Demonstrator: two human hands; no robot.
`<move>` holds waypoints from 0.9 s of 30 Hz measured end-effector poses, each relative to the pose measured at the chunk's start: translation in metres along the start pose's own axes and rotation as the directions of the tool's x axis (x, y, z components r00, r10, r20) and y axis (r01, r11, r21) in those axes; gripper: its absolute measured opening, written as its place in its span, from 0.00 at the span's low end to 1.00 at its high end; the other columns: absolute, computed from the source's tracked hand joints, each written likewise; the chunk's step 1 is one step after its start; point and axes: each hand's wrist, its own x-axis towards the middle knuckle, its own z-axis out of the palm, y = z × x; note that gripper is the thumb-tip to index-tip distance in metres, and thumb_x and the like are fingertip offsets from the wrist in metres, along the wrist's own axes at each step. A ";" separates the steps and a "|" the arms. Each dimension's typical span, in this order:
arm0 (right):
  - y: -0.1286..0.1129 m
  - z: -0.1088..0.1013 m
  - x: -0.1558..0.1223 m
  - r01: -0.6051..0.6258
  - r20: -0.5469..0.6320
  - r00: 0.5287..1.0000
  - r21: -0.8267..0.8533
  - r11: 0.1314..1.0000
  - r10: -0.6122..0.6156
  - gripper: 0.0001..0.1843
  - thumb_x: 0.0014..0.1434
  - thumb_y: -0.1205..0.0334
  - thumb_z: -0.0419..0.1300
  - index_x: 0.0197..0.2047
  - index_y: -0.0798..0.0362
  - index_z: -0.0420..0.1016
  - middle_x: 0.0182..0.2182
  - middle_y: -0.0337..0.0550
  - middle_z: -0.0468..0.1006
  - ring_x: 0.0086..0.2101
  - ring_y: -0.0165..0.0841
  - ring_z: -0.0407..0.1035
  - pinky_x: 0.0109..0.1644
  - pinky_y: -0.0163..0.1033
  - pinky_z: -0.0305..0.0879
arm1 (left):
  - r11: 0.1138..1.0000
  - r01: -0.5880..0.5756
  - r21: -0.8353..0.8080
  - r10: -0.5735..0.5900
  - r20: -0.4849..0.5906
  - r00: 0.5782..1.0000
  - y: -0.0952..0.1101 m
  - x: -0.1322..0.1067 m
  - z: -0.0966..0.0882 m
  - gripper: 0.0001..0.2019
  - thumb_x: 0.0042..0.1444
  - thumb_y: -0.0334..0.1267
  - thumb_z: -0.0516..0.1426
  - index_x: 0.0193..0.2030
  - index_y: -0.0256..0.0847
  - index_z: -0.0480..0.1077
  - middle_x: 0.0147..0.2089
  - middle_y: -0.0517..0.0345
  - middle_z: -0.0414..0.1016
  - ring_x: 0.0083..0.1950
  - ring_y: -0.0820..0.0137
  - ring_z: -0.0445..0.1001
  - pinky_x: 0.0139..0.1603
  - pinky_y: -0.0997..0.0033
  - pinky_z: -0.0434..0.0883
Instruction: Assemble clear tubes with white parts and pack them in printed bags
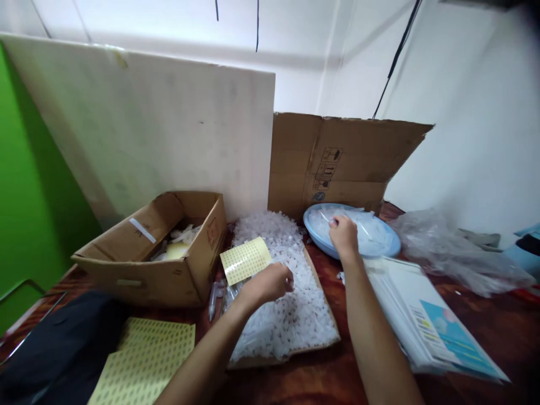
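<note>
My left hand (272,281) is closed over a low heap of small white translucent plastic pieces (310,312), spread on a cardboard sheet. A curled yellow sticker sheet (246,260) with rows of small marks sticks out behind its knuckles and appears to be held in it. My right hand (345,235), fingers pinched together, is over the light-blue basin (323,246). Clear plastic items (375,233) fill that basin. Whatever lies between the right fingertips is too small to make out. Clear plastic (253,337) lies on the heap below my left wrist.
An open cardboard box (147,281) with scraps inside stands at left. More sticker sheets (145,360) and a dark cloth (63,349) lie in front of it. A marker-like tube (213,301) is beside the box. At right are stacked packets (426,315) and crumpled plastic (451,253).
</note>
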 end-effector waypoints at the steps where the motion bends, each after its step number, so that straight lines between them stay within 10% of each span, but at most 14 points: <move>1: -0.007 -0.001 -0.001 0.032 -0.017 0.999 0.044 0.999 -0.031 0.20 0.62 0.71 0.55 0.53 0.64 0.81 0.51 0.65 0.80 0.50 0.50 0.75 0.59 0.48 0.66 | 1.000 0.005 -0.029 -0.006 -0.007 1.000 0.000 0.000 -0.008 0.09 0.55 0.26 0.57 0.35 0.36 0.79 0.29 0.52 0.79 0.29 0.65 0.78 0.28 0.72 0.68; 6: -0.054 -0.011 -0.013 0.273 -0.006 0.959 0.289 0.918 -0.284 0.12 0.64 0.64 0.60 0.46 0.53 0.84 0.46 0.48 0.84 0.45 0.41 0.78 0.54 0.42 0.71 | 0.993 -0.014 -0.117 -0.002 -0.130 0.992 0.002 -0.003 -0.059 0.14 0.66 0.38 0.52 0.32 0.36 0.75 0.26 0.55 0.75 0.23 0.71 0.72 0.23 0.75 0.63; 14: -0.103 -0.032 -0.051 0.504 0.012 0.710 0.689 0.520 -0.704 0.13 0.69 0.62 0.59 0.53 0.48 0.81 0.42 0.44 0.84 0.41 0.37 0.78 0.48 0.41 0.72 | 0.955 -0.250 -0.159 0.150 -0.466 0.872 -0.003 -0.017 -0.098 0.16 0.70 0.42 0.50 0.31 0.38 0.70 0.27 0.59 0.71 0.28 0.72 0.67 0.32 0.72 0.63; 27: -0.108 -0.029 -0.071 0.405 0.023 0.806 0.708 0.578 -0.591 0.06 0.67 0.57 0.63 0.44 0.50 0.77 0.37 0.42 0.81 0.37 0.36 0.75 0.41 0.40 0.70 | 0.957 -0.258 -0.129 0.144 -0.562 0.814 0.000 -0.020 -0.087 0.21 0.71 0.46 0.49 0.26 0.40 0.62 0.27 0.61 0.64 0.31 0.71 0.63 0.33 0.70 0.59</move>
